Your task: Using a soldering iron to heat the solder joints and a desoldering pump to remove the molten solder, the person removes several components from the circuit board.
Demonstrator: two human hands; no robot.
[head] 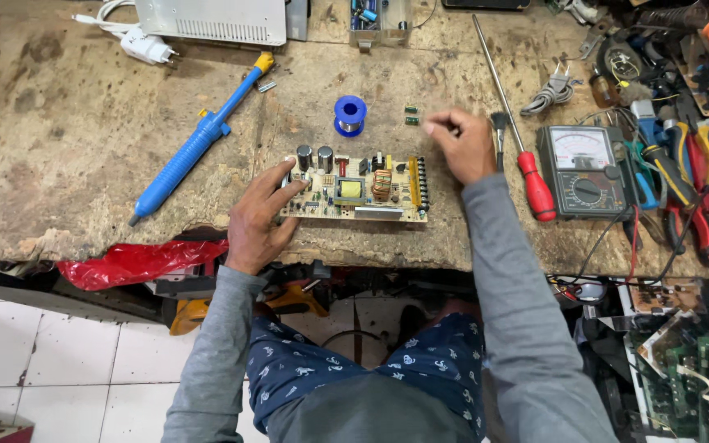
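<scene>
A tan circuit board [354, 190] with capacitors, a yellow transformer and a copper coil lies flat near the front edge of the worn wooden bench [67, 139]. My left hand [260, 221] rests on the board's left end, fingers spread over it. My right hand [459, 143] hovers just past the board's right end with fingertips pinched together; whether something tiny sits between them is too small to tell. Two small green parts [411, 115] lie just left of those fingertips. A blue solder spool [349, 114] stands behind the board.
A blue desoldering pump [198, 139] lies diagonally at left. A long red-handled screwdriver [519, 131] and an analog multimeter [582, 170] sit right of my hand, beside pliers and cutters [683, 176]. A white box [211, 20] is at the back. Red plastic [137, 261] hangs below the edge.
</scene>
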